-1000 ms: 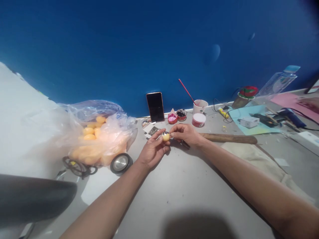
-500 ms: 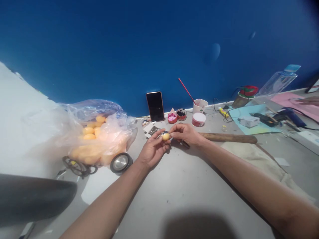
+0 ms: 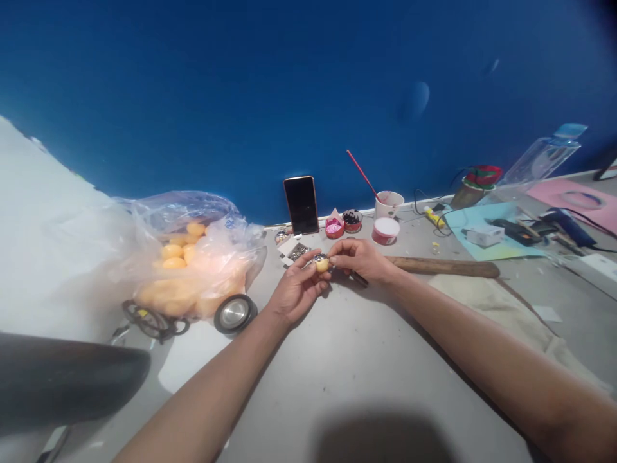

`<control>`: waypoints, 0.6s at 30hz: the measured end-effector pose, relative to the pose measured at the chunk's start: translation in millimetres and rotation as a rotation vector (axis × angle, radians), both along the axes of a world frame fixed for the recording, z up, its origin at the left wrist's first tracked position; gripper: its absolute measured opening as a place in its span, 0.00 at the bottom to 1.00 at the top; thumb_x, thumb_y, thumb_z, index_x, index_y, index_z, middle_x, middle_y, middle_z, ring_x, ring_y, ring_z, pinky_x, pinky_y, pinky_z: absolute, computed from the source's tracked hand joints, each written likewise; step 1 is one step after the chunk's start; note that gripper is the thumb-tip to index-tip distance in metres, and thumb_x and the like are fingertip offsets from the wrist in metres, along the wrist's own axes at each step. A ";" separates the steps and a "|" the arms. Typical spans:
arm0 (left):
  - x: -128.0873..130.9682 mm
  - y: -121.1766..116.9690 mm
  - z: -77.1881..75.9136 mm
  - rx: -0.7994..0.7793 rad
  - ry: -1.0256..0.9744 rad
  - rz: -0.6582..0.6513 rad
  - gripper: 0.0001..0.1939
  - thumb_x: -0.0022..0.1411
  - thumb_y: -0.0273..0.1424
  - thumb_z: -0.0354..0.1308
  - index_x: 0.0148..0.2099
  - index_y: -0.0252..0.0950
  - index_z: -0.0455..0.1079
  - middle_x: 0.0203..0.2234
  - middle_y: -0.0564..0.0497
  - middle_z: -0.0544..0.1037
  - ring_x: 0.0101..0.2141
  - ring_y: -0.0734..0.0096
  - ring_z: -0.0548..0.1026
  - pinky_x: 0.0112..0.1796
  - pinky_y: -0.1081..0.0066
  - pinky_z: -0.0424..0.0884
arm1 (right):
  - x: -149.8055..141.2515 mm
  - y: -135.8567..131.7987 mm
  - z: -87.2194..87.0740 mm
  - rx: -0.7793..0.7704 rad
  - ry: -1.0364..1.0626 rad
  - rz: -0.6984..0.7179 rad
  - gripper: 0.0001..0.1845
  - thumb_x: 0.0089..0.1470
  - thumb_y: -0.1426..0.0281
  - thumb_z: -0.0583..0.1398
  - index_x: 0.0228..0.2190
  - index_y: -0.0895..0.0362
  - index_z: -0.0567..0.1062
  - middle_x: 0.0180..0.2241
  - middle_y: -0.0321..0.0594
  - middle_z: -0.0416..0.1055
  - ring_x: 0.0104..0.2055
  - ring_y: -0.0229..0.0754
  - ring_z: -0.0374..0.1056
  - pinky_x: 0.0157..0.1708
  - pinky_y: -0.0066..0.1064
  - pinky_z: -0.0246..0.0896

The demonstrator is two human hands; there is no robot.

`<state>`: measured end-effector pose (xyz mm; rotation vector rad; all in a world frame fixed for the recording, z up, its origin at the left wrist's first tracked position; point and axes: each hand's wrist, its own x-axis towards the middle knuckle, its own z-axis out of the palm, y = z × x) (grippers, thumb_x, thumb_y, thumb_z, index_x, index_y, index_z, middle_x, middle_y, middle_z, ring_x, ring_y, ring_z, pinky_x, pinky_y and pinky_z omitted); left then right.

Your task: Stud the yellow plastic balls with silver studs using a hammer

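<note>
Between the thumb and fingers of my left hand is a small yellow ball, its upper part covered in shiny silver pieces. My right hand is closed in a pinch at the ball's right side; whatever its fingertips hold is too small to make out. A short dark stick-like piece shows under the right palm, and I cannot tell if it is held or lying on the table. Just behind the left fingers, a checkered card carries a pile of small silver bits.
On the left sits a clear plastic bag of yellow balls, beside a round black-and-silver lid. A phone leans on the blue wall. Small paint tubs, a cup and a wooden rod lie beyond my right hand.
My hands keep nearly the same pose around the ball, which has turned slightly. Another person's hand at the far right has left the pink sheet, where a ring now shows.
</note>
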<state>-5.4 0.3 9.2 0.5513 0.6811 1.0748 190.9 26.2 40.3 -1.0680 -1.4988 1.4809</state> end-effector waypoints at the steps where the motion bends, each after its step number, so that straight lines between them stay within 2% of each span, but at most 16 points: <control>1: 0.1 -0.1 -0.1 0.002 -0.001 0.004 0.22 0.58 0.24 0.72 0.53 0.34 0.72 0.33 0.47 0.82 0.30 0.68 0.80 0.30 0.73 0.75 | 0.0 0.0 -0.3 0.005 0.001 -0.001 0.17 0.48 0.58 0.73 0.31 0.58 0.79 0.21 0.34 0.69 0.21 0.34 0.60 0.17 0.25 0.49; 8: 0.4 -0.6 0.9 0.018 -0.016 0.005 0.23 0.56 0.23 0.73 0.53 0.35 0.72 0.34 0.47 0.82 0.30 0.70 0.79 0.32 0.72 0.75 | -1.0 -0.4 -1.1 0.013 -0.004 0.002 0.15 0.49 0.59 0.72 0.31 0.58 0.79 0.22 0.34 0.70 0.21 0.34 0.61 0.18 0.25 0.50; 18: -0.1 -1.0 1.8 0.007 -0.066 -0.016 0.21 0.59 0.22 0.69 0.54 0.37 0.72 0.36 0.46 0.82 0.35 0.66 0.81 0.36 0.70 0.75 | 0.4 2.9 -6.5 -0.011 0.045 -0.028 0.16 0.48 0.58 0.72 0.31 0.57 0.79 0.20 0.32 0.68 0.20 0.33 0.59 0.16 0.24 0.48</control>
